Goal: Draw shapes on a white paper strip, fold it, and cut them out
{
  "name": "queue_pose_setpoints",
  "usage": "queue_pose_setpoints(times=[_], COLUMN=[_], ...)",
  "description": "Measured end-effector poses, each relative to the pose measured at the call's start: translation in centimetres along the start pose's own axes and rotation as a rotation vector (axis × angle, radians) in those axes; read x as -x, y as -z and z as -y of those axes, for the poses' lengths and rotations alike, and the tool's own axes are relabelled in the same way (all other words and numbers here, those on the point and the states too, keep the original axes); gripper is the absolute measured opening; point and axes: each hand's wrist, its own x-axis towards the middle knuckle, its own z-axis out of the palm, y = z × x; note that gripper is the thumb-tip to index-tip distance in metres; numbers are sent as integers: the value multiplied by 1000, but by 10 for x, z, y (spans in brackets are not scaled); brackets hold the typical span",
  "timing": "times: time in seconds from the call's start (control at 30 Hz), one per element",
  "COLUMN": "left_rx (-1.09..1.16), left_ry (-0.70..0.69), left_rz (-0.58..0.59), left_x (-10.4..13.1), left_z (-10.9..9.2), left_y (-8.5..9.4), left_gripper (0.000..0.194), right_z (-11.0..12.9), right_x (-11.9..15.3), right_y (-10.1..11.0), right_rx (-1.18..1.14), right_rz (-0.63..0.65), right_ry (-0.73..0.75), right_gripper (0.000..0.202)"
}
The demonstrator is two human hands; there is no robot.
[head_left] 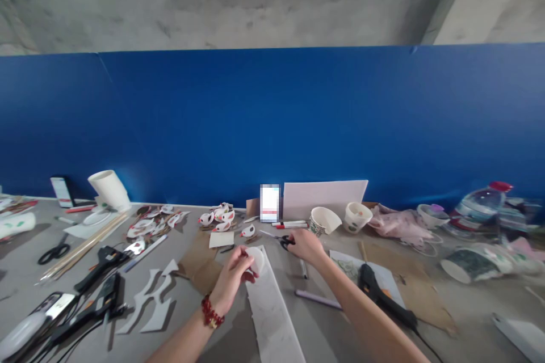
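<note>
My left hand (235,275), with a red bead bracelet at the wrist, pinches a small round white piece (256,261) above the far end of a long white strip (275,317). To the right, my right hand (305,245) has its fingers closed at the black handles of a pair of scissors (284,241), whose blades point left. Several small white bird shapes with red marks (222,216) stand beyond my left hand, and one more (248,231) sits near the scissor tips. A lit phone (269,203) leans upright behind them.
Paper cups (357,216), a pink cloth (400,224) and a water bottle (481,207) stand at the right. A black glue gun (383,295) lies near my right forearm. More glue guns (100,266), curved paper cutouts (149,300) and black scissors (54,253) lie left. A blue partition (272,119) rises behind.
</note>
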Motion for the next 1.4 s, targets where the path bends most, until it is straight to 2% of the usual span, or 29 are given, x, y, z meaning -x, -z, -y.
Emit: queue_pose_setpoints(times=[0.07,0.17,0.23,0.27,0.33,0.47,0.57,0.7,0.93,1.1,1.4], left_rx=[-13,-33,-31,-20,14,72,81,52,-7,-27,-1], left_ry=[-19,-70,-96,-107,-132,-193,-222,-249,-228,-208,-194], left_rz=[4,52,106,124,137,138,110,8,-35,-1,26], left_x=[2,6,8,9,9,8,9,12,13,14,9], left_z=[-6,-20,-31,-36,-44,-58,-71,-81,-77,-80,-72], left_y=[-1,-4,-8,-10,-14,-24,-32,-39,-36,-36,-36], left_gripper=[41,40,37,35,30,23,22,26,28,18,25], right_z=[-7,-9,-2,3,15,39,50,54,49,53,51], right_x=[11,37,58,69,86,104,106,110,114,112,111], right_y=[3,4,2,1,-1,-1,1,0,-5,-1,2], right_rx=[-108,-338,-936,-1134,-1316,-1244,-1233,-1162,-1040,-969,-850], right_rz=[17,113,229,263,290,364,255,149,131,60,13], right_ry=[16,43,71,81,91,200,217,261,303,305,248], right_gripper=[18,29,32,31,29,37,40,48,50,46,39])
